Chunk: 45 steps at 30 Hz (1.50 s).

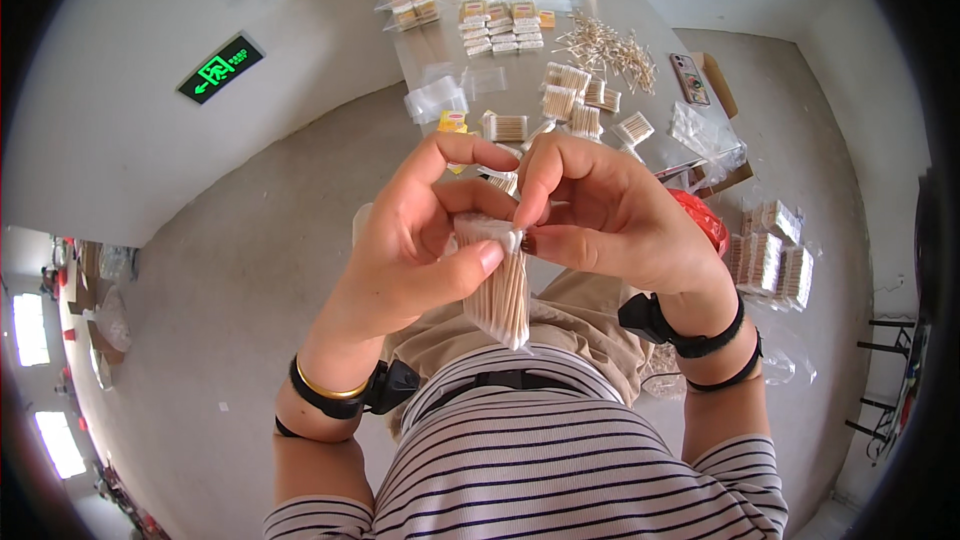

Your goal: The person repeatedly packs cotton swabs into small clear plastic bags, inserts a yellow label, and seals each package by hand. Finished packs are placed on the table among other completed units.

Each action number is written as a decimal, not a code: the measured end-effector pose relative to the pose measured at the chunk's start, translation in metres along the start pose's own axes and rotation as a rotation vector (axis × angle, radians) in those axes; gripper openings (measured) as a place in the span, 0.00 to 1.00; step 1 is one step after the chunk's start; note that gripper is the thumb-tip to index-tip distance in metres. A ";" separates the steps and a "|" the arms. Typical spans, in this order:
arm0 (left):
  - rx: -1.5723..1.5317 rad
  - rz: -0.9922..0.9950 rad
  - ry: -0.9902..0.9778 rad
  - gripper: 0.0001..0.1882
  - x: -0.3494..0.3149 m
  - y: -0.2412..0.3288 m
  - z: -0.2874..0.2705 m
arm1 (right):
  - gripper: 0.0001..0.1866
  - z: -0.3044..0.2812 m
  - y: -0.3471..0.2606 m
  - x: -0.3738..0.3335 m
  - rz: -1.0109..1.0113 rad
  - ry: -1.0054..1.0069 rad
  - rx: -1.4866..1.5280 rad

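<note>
In front of my chest is a clear bag of cotton swabs [497, 302], tilted, with wooden sticks and white tips. My left hand [398, 230] is closed on its upper left part, the thumb lying across the front. With thumb and index finger, my right hand [618, 218] pinches the bag's upper right corner. Just beyond my hands, several small bundles of swabs [565, 90] lie on the metal table [425, 48]. Yellow printed cards [452, 122] sit near my left fingertips.
Loose swabs [610, 52] are heaped on the table beside a phone [689, 78]. Stacked packs [500, 28] stand farther back, with flat clear bags [437, 98] at the table's left edge. To the right are a red bag [703, 220] and more swab bundles [765, 255].
</note>
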State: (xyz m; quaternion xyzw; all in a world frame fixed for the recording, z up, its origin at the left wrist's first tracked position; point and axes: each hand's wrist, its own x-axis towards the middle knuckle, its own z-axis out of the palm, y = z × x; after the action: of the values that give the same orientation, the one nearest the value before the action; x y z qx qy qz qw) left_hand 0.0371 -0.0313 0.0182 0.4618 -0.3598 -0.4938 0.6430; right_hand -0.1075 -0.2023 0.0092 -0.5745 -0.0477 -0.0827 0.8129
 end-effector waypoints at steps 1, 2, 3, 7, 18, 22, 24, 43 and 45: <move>0.026 0.016 0.004 0.28 0.000 0.000 0.000 | 0.08 0.001 0.000 0.000 -0.001 0.001 -0.007; 0.051 0.031 0.008 0.28 0.000 -0.001 0.000 | 0.08 0.001 -0.001 0.000 -0.002 0.003 -0.013; 0.066 0.022 0.019 0.28 0.001 0.000 0.001 | 0.08 0.001 -0.001 0.000 -0.013 0.002 -0.037; 0.122 -0.004 0.071 0.27 0.001 0.001 0.004 | 0.07 0.000 -0.003 -0.002 -0.033 0.019 -0.117; 0.184 -0.010 0.010 0.25 0.002 0.001 0.002 | 0.07 -0.005 0.000 -0.006 0.004 0.055 -0.223; 0.191 -0.045 0.005 0.26 0.002 0.003 0.003 | 0.06 -0.006 -0.004 -0.006 0.063 0.021 -0.214; 0.202 -0.043 0.001 0.26 0.002 0.004 0.003 | 0.06 -0.007 -0.003 -0.006 0.076 0.022 -0.198; 0.299 0.157 0.105 0.24 0.002 -0.004 0.005 | 0.12 -0.008 -0.007 -0.010 -0.014 0.154 -0.289; 0.279 0.206 0.141 0.23 0.001 -0.007 0.004 | 0.13 -0.004 -0.005 -0.013 -0.069 0.193 -0.400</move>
State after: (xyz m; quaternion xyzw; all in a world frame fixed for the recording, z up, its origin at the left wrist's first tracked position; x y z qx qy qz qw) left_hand 0.0315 -0.0343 0.0131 0.5407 -0.4244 -0.3370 0.6434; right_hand -0.1207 -0.2063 0.0101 -0.7119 0.0278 -0.1728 0.6802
